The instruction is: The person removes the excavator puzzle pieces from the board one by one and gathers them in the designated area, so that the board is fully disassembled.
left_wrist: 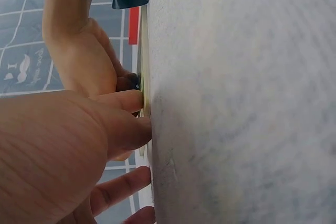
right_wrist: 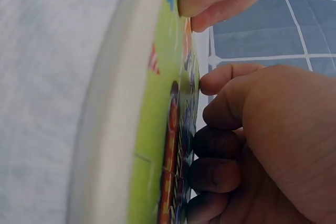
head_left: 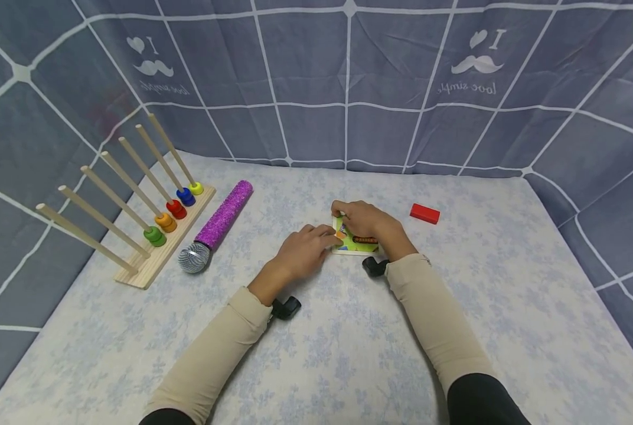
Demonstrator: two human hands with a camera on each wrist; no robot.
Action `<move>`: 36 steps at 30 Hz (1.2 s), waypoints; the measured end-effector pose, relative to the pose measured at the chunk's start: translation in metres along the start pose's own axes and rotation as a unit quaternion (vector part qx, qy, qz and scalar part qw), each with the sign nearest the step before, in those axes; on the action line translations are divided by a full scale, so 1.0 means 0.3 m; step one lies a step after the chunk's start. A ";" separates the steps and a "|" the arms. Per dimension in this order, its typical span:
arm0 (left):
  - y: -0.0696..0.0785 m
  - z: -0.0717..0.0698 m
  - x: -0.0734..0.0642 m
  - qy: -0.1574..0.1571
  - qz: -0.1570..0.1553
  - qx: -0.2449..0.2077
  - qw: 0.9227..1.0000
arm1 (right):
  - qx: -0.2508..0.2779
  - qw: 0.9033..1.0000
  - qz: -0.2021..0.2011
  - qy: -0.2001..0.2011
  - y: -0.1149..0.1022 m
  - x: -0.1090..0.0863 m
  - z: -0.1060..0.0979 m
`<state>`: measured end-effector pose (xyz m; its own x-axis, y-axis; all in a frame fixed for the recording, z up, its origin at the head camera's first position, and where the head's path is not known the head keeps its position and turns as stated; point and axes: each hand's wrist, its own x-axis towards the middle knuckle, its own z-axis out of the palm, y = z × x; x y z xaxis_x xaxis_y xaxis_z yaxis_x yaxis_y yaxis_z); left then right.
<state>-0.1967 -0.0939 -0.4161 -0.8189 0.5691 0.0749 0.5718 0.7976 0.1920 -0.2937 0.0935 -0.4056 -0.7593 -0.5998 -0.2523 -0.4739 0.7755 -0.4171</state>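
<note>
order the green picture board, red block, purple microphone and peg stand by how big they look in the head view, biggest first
Largest to smallest:
1. peg stand
2. purple microphone
3. green picture board, partly covered, but its visible part still beats the block
4. red block

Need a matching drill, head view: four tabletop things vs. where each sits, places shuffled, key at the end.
Things
1. Purple glittery microphone with silver mesh head
2. Red rectangular block
3. Pale wooden rack with pegs and coloured rings
4. Green printed board with pale edge

Places
A. Right of the right hand, apart from it
B. Touched by the left hand and right hand
C. Farthest left on the table
D. Between the rack and left hand

Pairs: 1-D, 2-A, 3-C, 4-B
</note>
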 end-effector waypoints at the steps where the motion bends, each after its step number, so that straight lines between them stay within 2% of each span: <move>1: 0.000 0.000 0.000 0.000 -0.001 -0.001 1.000 | 0.001 1.000 -0.001 0.001 0.000 0.000 0.000; 11: 0.005 0.003 -0.003 -0.009 -0.005 0.004 1.000 | 0.036 0.997 -0.019 0.058 0.042 -0.026 0.017; 17: 0.000 0.007 -0.008 -0.001 -0.002 0.009 1.000 | 0.026 0.998 -0.038 0.053 0.040 -0.036 0.019; 25: -0.005 0.006 -0.010 0.000 0.004 0.004 1.000 | 0.011 0.998 -0.012 0.059 0.020 -0.026 0.028; 30: -0.004 0.001 -0.017 -0.003 0.003 0.000 1.000 | -0.007 0.999 -0.017 0.044 -0.002 -0.011 0.025; 36: -0.004 0.011 -0.015 0.004 0.011 0.003 1.000 | -0.004 1.000 -0.006 0.003 -0.018 -0.010 0.004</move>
<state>-0.1937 -0.0968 -0.4200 -0.8065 0.5850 0.0859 0.5899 0.7860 0.1850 -0.2884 0.0908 -0.4036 -0.7560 -0.6082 -0.2421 -0.4871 0.7697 -0.4126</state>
